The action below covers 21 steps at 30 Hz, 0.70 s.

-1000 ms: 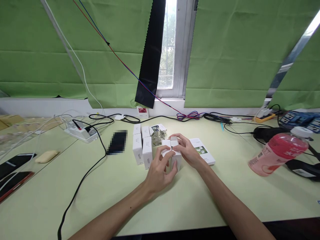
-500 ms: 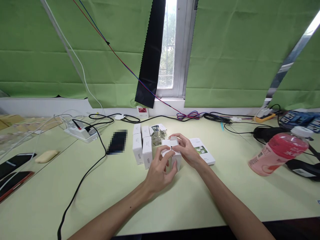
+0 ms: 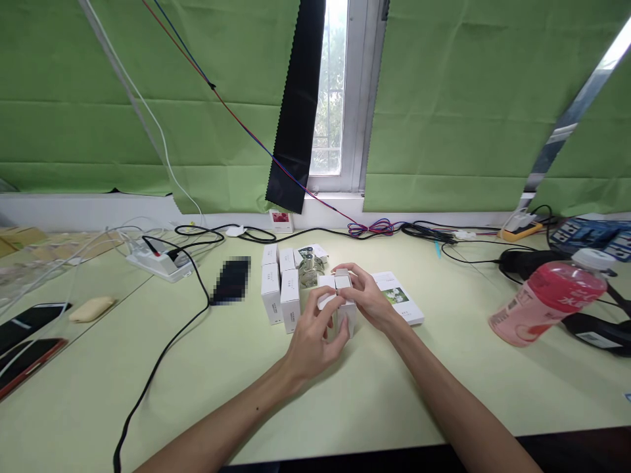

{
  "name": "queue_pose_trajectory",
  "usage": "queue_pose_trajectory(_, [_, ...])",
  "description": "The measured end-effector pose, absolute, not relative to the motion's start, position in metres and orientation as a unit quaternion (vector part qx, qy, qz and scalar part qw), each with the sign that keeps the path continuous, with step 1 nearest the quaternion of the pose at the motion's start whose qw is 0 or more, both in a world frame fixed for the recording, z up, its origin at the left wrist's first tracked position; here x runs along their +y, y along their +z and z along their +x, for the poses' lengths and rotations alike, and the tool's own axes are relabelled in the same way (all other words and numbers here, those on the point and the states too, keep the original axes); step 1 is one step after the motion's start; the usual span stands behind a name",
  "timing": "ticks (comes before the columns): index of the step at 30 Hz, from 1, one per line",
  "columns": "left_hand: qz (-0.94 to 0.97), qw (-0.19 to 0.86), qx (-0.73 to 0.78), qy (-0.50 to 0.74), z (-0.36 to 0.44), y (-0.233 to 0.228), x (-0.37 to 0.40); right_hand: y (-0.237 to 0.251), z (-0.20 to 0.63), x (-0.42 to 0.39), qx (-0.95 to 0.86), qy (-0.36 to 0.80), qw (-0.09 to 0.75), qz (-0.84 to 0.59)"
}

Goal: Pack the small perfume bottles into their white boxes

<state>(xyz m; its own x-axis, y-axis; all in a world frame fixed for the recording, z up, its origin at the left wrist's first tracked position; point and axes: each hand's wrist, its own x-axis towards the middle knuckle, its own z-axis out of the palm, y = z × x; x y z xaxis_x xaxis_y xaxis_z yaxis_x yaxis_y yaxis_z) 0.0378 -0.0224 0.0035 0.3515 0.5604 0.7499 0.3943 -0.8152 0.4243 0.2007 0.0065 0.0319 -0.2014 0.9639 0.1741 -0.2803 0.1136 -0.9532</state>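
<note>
Nothing has shifted; both hands' grip still encloses small white box (image 3: 338,303).

The small white cardboard box (image 3: 339,303) was largely covered by the left hand (image 3: 311,339) and right hand (image 3: 369,299), so its contents stayed unseen. A dark rectangular object (image 3: 231,281) was pixelated. Print on the upright white cartons (image 3: 280,293) was too small to read.

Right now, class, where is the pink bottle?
In the head view, the pink bottle lies on its side at the table's right end, beside black cables, right of both hands.
</note>
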Motion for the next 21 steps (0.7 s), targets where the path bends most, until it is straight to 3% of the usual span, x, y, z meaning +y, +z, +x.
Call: queue_pose_trajectory(21, [0.808, 0.053, 0.293, 0.509, 0.0391, 0.0054, -0.0245, 0.0258, 0.2032, 0.0118, -0.516, 0.577, 0.548, -0.317])
